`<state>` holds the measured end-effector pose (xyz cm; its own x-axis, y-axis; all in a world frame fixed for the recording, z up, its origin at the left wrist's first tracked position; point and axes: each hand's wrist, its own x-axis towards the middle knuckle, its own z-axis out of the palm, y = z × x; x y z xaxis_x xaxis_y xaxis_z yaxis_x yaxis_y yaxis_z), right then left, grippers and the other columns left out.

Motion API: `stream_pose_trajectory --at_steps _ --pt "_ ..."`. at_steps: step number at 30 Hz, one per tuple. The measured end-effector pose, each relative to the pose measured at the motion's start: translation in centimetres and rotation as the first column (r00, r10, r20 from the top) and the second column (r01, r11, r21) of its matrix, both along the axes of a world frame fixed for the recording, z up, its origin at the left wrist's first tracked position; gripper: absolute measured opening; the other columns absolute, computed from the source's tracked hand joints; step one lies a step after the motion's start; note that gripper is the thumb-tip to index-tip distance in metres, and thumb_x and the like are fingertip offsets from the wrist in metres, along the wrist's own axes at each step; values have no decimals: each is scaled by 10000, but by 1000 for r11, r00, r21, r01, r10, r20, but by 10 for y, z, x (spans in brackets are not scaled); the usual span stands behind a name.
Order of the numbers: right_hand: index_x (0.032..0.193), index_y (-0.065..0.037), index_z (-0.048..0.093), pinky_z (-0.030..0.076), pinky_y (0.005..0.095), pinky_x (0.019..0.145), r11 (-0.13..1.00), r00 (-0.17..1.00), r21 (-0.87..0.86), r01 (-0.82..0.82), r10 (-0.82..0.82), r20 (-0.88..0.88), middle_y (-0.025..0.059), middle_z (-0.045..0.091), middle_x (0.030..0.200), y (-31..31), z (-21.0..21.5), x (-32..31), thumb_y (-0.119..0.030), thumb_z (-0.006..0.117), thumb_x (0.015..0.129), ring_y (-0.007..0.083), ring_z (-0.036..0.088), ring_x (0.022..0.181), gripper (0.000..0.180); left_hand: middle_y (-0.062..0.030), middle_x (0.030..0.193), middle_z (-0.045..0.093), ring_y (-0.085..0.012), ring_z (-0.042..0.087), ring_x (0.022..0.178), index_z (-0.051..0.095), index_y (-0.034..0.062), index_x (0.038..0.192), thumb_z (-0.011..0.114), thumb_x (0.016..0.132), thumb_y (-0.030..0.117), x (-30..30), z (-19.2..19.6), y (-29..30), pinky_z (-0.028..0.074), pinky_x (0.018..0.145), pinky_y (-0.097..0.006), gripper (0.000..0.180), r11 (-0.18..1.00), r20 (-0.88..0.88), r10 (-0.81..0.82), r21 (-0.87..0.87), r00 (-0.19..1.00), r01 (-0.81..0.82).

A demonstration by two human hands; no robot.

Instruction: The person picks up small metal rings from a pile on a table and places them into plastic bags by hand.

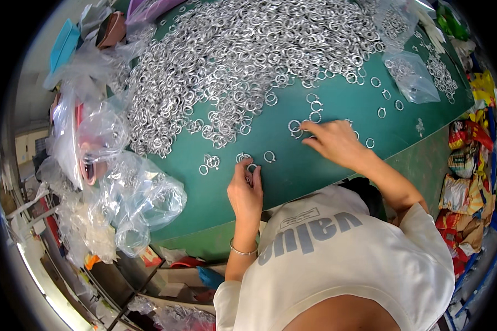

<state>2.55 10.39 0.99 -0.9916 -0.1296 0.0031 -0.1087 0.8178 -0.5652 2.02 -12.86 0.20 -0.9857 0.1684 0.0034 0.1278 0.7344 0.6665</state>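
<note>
A great heap of small silver metal rings [243, 60] covers the far part of the green table [215, 196]. At the near edge, my left hand [244, 193] has its fingers bent down, with a ring between thumb and forefinger; another ring touches the fingertips. A single ring [269, 156] lies just right of them, and a small cluster of rings [209, 164] lies to the left. My right hand [337, 144] reaches in from the right, its thumb and forefinger closed at the edge of a ring [294, 127]. A few rings lie partly hidden behind that hand.
Clear plastic bags [143, 193] with rings inside crowd the table's left end. A ring-filled bag [411, 76] lies at the far right, beside a smaller ring pile [440, 74]. A blue scoop-like container [64, 45] stands far left. Colourful packages [464, 187] line the right side.
</note>
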Motion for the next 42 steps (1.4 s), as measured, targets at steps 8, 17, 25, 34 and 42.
stream_pose_trajectory --at_steps 8,17,25,34,42 --pt "851 -102 558 402 400 455 998 990 21 67 -64 -125 94 572 573 -14 -9 3 -207 641 770 297 561 526 157 -77 632 510 -207 436 453 579 75 991 715 718 116 2 2 12 381 450 -313 308 991 -26 -122 -65 992 121" --pt "842 -87 555 409 387 449 992 981 50 114 -105 -164 85 590 610 -21 3 2 -188 643 771 291 561 525 152 -76 588 488 -243 480 475 571 64 969 706 737 168 -5 4 -11 383 450 -361 288 989 26 121 -93 992 -118" --pt "871 -51 551 303 268 390 699 934 -635 330 -144 327 10 485 536 -13 -4 -2 -143 568 852 132 411 410 96 -78 581 494 -238 480 465 581 67 935 661 767 105 1 -1 -35 381 448 -345 190 994 6 90 -66 996 -90" --pt "879 -13 524 231 181 382 -131 696 -690 711 266 667 -31 387 609 -10 3 -4 -160 484 910 38 315 455 156 -77 647 525 -210 484 473 598 71 962 673 756 103 2 8 -18 395 452 -327 221 998 20 49 28 999 -50" --pt "866 -38 543 326 195 418 -156 661 -653 741 338 670 20 536 804 -18 8 -1 -163 529 887 74 454 596 128 -71 652 519 -191 430 466 625 64 884 692 733 91 3 -7 13 382 458 -303 168 991 -26 -119 59 993 120"
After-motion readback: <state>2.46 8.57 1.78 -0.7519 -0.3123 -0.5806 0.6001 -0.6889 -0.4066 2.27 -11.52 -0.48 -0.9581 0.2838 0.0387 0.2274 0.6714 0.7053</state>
